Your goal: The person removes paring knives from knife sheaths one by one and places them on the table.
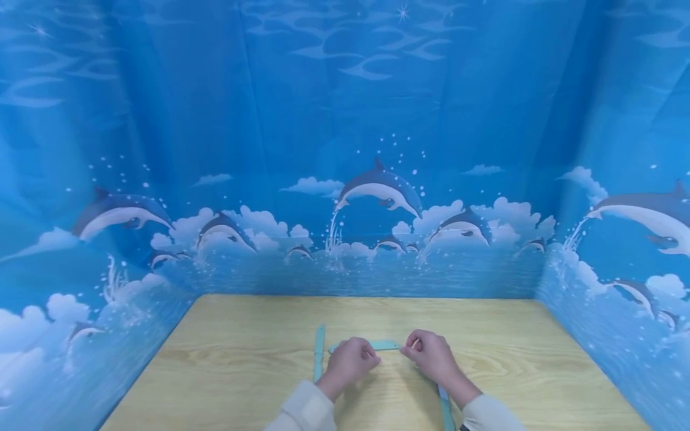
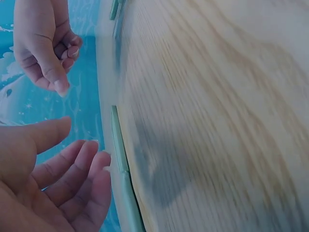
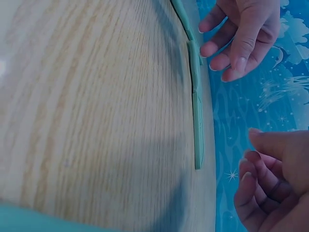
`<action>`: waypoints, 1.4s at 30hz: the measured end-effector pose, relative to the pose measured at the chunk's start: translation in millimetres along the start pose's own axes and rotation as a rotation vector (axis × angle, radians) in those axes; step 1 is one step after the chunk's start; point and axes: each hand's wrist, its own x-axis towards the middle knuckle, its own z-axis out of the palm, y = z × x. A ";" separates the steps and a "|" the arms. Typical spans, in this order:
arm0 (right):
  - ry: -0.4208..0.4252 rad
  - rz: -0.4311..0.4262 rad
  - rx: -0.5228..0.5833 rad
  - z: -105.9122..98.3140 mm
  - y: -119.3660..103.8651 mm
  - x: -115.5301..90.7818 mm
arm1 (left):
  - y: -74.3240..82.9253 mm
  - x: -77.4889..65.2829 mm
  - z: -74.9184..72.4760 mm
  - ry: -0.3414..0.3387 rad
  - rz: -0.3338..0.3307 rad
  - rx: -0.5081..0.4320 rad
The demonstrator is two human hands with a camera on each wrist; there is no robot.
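My left hand (image 1: 350, 361) hovers over the near side of a slim mint-green strip (image 1: 385, 345), which lies crosswise on the table and is partly hidden behind it. Its fingers are loosely bent, with nothing between thumb and fingertips in the left wrist view. Just past the strip's right end is my right hand (image 1: 433, 358), fingers loosely curled and also holding nothing. A second mint-green strip (image 1: 320, 344) lies lengthwise beside the left hand. Below the right wrist lies a third strip (image 1: 447, 413), partly covered by the forearm.
The strips lie on a light wood-grain table (image 1: 242, 359). A blue curtain (image 1: 302, 120) printed with dolphins and clouds rises at the table's back edge and along both sides.
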 end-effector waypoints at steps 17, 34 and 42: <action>0.023 -0.096 -0.038 16.4 -5.1 13.2 | -15.4 14.4 -12.5 0.137 -0.048 0.197; -0.038 -0.118 -0.143 35.1 -7.8 16.6 | -26.1 19.2 -11.0 0.180 0.003 0.300; -0.013 -0.152 -0.211 40.7 -9.8 23.7 | -28.2 23.0 -8.2 0.190 0.015 0.367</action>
